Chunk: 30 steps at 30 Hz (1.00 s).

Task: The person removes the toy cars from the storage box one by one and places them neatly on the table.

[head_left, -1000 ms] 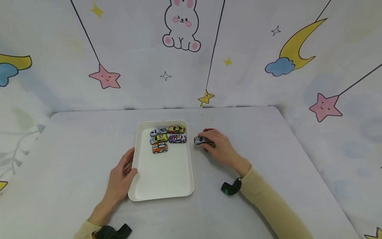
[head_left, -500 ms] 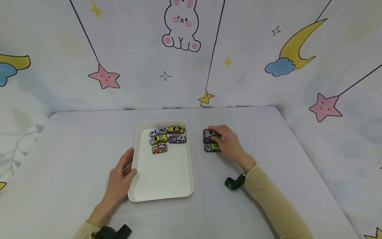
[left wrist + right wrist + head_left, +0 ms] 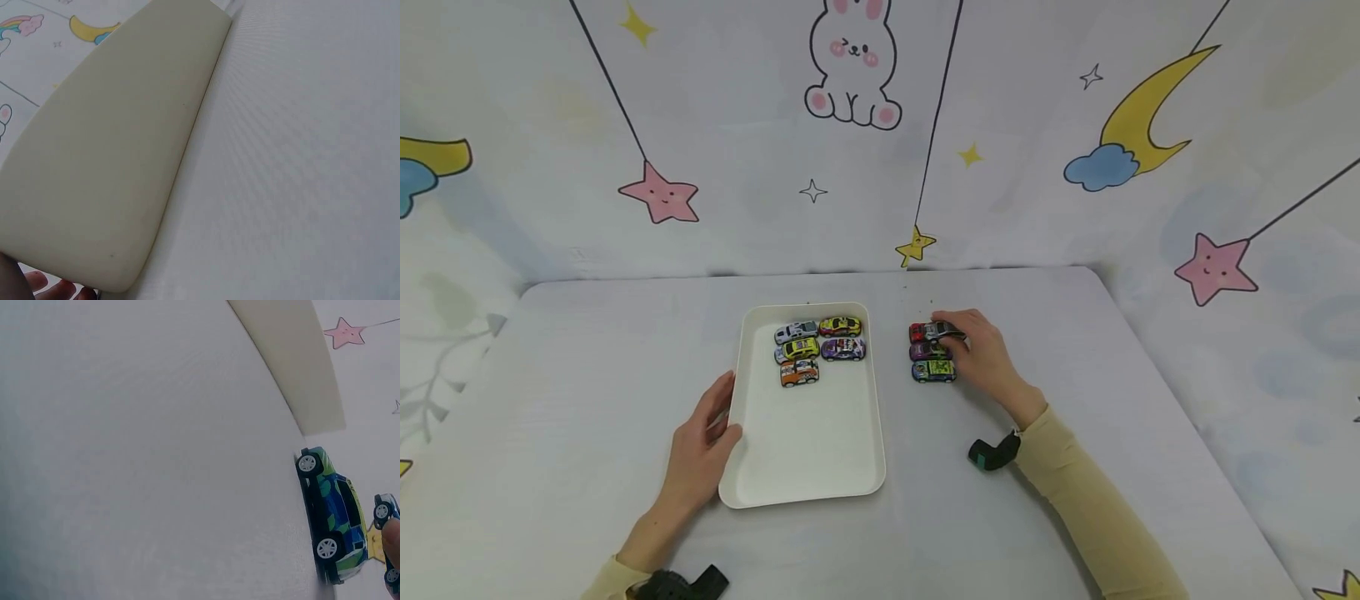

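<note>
My right hand [image 3: 985, 354] pinches a dark silver toy car [image 3: 942, 331] low over the top of a short column of cars. A red car [image 3: 917, 332] shows partly beside and under it. Below lie a purple car [image 3: 928, 351] and a blue-green car [image 3: 934, 372], the latter large in the right wrist view [image 3: 337, 515]. At that view's right edge a fingertip overlaps another car [image 3: 382, 509], mostly cut off. My left hand [image 3: 696, 446] holds the left side of a white tray [image 3: 808, 492], thumb over the rim. Its fingers [image 3: 59, 290] show at the tray's corner in the left wrist view.
Inside the tray's far end lie several toy cars, among them an orange one [image 3: 800, 373] and a purple-white one [image 3: 843, 349]. A white cloth covers the table [image 3: 587, 375]. Behind it rises a backdrop [image 3: 737, 125] with printed stars and a rabbit.
My right hand has carried the silver car from near the tray's right edge, up and to the right over the column, uncovering the purple and blue-green cars. My left hand keeps its place.
</note>
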Motion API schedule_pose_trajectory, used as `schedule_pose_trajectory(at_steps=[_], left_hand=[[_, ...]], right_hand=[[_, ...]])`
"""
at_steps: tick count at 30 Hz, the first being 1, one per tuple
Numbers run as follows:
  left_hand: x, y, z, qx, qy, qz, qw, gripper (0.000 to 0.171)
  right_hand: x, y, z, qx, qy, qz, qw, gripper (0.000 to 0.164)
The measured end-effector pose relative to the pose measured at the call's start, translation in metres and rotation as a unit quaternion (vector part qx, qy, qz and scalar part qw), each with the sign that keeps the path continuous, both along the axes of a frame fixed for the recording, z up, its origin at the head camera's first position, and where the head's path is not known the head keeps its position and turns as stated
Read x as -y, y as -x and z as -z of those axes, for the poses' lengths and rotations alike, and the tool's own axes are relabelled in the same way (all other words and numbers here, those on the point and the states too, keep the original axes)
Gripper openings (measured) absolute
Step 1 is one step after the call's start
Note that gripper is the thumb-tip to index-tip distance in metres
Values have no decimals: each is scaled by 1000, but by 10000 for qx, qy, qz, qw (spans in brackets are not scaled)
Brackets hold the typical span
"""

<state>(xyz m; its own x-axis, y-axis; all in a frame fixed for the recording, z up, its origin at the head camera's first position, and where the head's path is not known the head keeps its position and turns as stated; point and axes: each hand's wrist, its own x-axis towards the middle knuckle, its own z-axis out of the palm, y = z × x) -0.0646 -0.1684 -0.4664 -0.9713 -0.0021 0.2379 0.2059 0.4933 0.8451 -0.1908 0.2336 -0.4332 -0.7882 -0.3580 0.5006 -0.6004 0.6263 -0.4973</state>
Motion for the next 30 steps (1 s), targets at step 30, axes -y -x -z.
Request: schedule_pose_trajectory(at_steps=[30], left_hand=[[1, 0, 0, -59, -3, 38, 10000, 69]], right_hand=[[-23, 11, 32, 381, 40, 741, 9965, 44]])
